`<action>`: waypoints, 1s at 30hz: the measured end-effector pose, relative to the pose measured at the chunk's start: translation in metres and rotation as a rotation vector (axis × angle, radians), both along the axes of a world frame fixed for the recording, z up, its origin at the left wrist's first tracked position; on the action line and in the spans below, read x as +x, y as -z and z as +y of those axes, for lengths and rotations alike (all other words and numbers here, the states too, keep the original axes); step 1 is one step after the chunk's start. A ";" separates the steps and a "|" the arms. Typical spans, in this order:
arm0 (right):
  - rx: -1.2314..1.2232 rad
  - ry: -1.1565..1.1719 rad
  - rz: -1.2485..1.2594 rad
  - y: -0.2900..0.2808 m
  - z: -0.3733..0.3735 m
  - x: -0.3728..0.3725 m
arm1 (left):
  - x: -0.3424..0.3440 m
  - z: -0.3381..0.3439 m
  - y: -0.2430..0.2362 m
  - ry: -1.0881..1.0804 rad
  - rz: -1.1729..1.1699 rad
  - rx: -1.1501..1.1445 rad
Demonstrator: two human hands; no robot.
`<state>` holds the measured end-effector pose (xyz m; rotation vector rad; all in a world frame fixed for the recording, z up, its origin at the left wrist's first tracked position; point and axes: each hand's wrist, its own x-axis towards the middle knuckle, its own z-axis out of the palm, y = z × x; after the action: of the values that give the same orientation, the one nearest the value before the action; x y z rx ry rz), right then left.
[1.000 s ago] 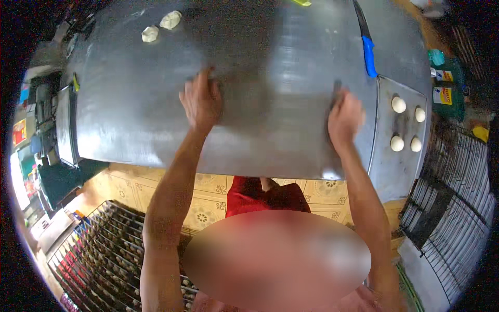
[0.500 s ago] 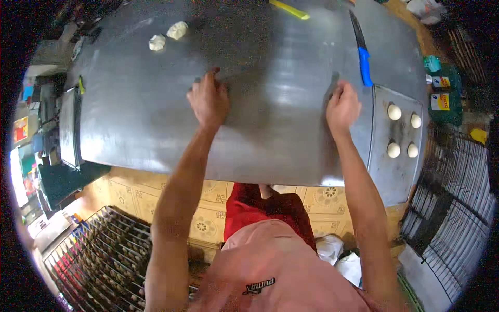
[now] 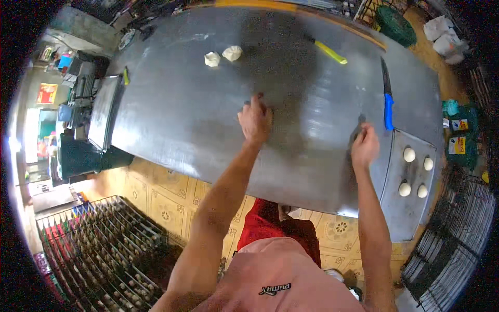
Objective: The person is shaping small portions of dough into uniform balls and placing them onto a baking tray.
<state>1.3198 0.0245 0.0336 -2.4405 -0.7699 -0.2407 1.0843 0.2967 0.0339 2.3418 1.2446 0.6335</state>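
Observation:
My left hand is over the middle of the metal tabletop, fingers curled down toward the surface. To its right, my right hand is also closed, left of a grey metal tray. Whatever lies under or inside either hand is hidden. Two rough lumps of pale dough, one left of the other, rest side by side beyond my left hand. Several smooth round dough balls sit spaced apart on the tray.
A blue-handled knife lies just beyond the tray. Farther back is a yellow-green handled tool. Wire racks stand at the right, and a rack with rows of small items is on the tiled floor at lower left.
The whole view has shifted, so the table and both hands appear farther right and lower. Both hands stay closed over the tabletop; the dough lumps and the balls keep their places.

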 end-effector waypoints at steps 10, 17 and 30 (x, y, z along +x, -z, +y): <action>-0.108 -0.008 -0.139 -0.015 0.009 -0.006 | -0.006 0.013 -0.009 0.124 0.159 0.163; 0.161 -0.016 0.156 0.024 -0.041 -0.025 | -0.036 -0.022 0.007 0.076 -0.044 -0.152; 0.085 -0.063 0.184 0.031 -0.050 -0.029 | -0.025 -0.017 0.022 0.081 -0.037 0.092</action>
<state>1.2910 -0.0251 0.0024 -2.3153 -0.7382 -0.0229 1.0588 0.2800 0.0117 2.4305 1.1202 0.7177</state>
